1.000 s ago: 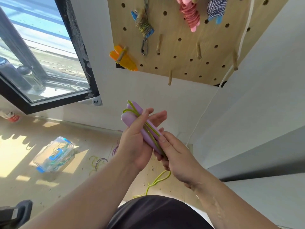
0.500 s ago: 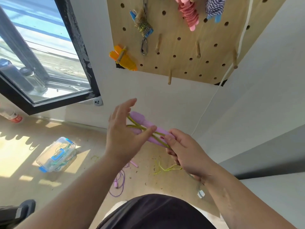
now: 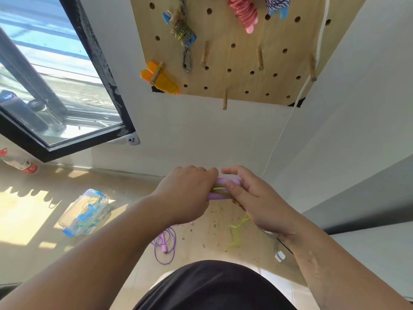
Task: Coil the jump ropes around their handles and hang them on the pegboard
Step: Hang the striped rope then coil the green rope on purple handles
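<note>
Gripping the pair of lilac plastic jump-rope handles (image 3: pixel 226 181) in both hands, lower centre of the frame. The handles lie side by side, roughly level.

My left hand (image 3: pixel 185 194): fingers curled tight over the left end, knuckles up, fingertips hidden behind the handles.

My right hand (image 3: pixel 253 199): thumb pressed on the turns of thin yellow-green rope (image 3: pixel 220 190) that cross the handles. The other fingers curl round the far side, the forefinger less bent, its tip above the upper handle. The two hands nearly touch at the top. The loose tail of the same rope hangs below my right palm toward the floor.

Wooden pegboard (image 3: pixel 234 63): top centre, well above the hands, plain white wall between.
- Orange coiled bundle (image 3: pixel 162 78) at its lower left corner.
- Pink coiled bundle (image 3: pixel 242 13) and blue-and-white braided bundle (image 3: pixel 277 3) at the top edge.
- Green-brown bundle with blue handles (image 3: pixel 182 30) above a metal carabiner (image 3: pixel 187 61).
- Bare wooden pegs (image 3: pixel 224 99) stand across the lower half.
- A white cord (image 3: pixel 288 121) runs down past the board's right edge.

Floor: thin purple rope (image 3: pixel 165 245) loose at lower centre; clear plastic box with blue latches (image 3: pixel 85 211) at lower left. Black-framed window (image 3: pixel 98 70) at upper left.
</note>
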